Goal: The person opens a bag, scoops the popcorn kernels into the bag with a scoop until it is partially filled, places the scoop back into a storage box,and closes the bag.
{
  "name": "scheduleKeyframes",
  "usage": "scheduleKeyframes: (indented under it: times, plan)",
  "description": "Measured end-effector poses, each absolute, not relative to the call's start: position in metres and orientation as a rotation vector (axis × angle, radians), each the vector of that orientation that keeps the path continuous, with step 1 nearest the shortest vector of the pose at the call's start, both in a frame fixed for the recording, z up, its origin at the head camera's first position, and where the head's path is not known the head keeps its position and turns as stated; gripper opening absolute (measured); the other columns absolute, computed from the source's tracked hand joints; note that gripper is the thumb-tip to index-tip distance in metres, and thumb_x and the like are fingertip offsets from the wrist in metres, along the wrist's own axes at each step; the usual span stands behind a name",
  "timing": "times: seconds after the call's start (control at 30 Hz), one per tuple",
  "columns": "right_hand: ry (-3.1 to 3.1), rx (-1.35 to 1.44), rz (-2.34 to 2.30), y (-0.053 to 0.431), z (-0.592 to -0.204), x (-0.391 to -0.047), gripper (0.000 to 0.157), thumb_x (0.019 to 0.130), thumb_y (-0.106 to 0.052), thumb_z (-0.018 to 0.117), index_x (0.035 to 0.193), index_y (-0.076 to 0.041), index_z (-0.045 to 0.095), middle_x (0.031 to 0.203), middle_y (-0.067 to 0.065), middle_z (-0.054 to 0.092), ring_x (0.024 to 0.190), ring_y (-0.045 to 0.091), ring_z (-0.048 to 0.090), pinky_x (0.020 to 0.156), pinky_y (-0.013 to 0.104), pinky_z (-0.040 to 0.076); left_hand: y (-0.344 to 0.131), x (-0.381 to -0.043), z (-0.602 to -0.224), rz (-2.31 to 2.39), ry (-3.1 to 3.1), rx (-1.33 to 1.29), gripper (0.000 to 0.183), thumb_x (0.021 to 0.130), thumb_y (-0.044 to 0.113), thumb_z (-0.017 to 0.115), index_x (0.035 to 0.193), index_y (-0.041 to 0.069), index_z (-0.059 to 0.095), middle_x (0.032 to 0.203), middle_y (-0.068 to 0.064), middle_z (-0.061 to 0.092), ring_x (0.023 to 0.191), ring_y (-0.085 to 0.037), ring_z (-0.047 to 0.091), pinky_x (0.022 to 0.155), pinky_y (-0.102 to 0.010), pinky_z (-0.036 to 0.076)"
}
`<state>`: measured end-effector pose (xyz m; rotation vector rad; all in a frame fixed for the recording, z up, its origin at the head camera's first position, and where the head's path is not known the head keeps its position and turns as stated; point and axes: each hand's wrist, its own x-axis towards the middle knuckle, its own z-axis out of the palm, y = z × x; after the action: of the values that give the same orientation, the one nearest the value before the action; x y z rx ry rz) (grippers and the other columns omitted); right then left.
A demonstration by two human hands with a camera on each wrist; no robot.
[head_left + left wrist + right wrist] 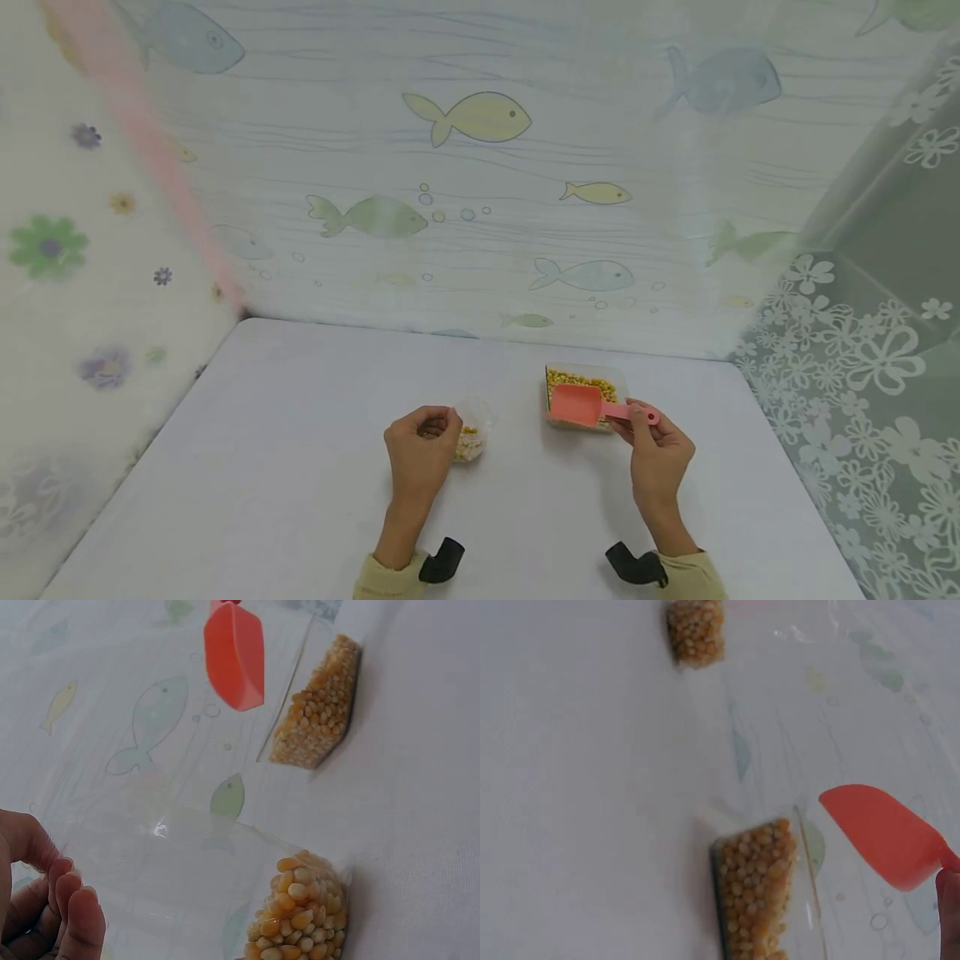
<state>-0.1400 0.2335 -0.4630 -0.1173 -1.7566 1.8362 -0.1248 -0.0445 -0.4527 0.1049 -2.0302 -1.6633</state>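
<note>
My left hand (422,450) pinches the upper edge of a clear plastic bag (478,412) between thumb and fingers. Yellow corn kernels (300,915) fill the bag's bottom, which rests on the table. By its handle, my right hand (662,458) holds a pink scoop (576,405) above a clear rectangular container. Corn kernels (581,379) lie in that container (810,900). No kernels show in the scoop's bowl. Only part of the right hand's fingers (949,907) enters the right wrist view.
A white cloth covers the table (300,392). Behind it hangs a curtain (480,250) printed with fish, and a flowered sheet (885,400) hangs on the right. The container stands to the right of the bag, with bare tabletop between them.
</note>
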Motion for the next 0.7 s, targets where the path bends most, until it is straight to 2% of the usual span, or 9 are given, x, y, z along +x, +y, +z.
scheduleKeyframes:
  times: [0.3,0.4,0.57,0.7]
  plan:
    - [-1.784,-0.190,1.696,0.264,-0.479,-0.148,0.024,0.098,-0.004,0.064,0.108,0.017,0.068,0.092,-0.007,0.075,0.080,0.004,0.075,0.071,0.022,0.057,-0.045,-0.125,-0.453,-1.663,-2.033,0.108,0.008,0.084,-0.001,0.074,0.077,0.003,0.075,0.066,-0.003,0.067,0.057,-0.014,0.061,0.054,-0.026,0.053]
    - [-1.839,-0.166,1.615,0.271,-0.479,-0.151,0.023,0.098,-0.003,0.064,0.106,0.017,0.069,0.093,0.002,0.075,0.080,0.002,0.074,0.071,0.021,0.057,-0.045,-0.124,-0.454,-1.669,-2.038,0.112,0.008,0.084,-0.002,0.074,0.078,0.002,0.075,0.066,-0.003,0.067,0.057,-0.014,0.061,0.055,-0.025,0.053]
    - [-2.000,-0.114,1.454,0.275,-0.472,-0.157,0.021,0.097,-0.002,0.064,0.104,0.017,0.070,0.096,0.029,0.072,0.077,-0.009,0.069,0.069,0.013,0.055,-0.045,-0.124,-0.453,-1.661,-2.032,0.105,0.008,0.084,-0.002,0.074,0.077,0.002,0.075,0.066,-0.003,0.067,0.057,-0.014,0.061,0.055,-0.025,0.053]
    - [-2.136,-0.096,1.325,0.276,-0.465,-0.163,0.019,0.097,-0.003,0.065,0.100,0.014,0.072,0.094,0.029,0.073,0.072,-0.015,0.064,0.065,0.007,0.051,-0.045,-0.125,-0.453,-1.655,-2.025,0.100,0.008,0.084,-0.002,0.074,0.077,0.002,0.075,0.066,-0.003,0.067,0.056,-0.013,0.061,0.054,-0.025,0.053]
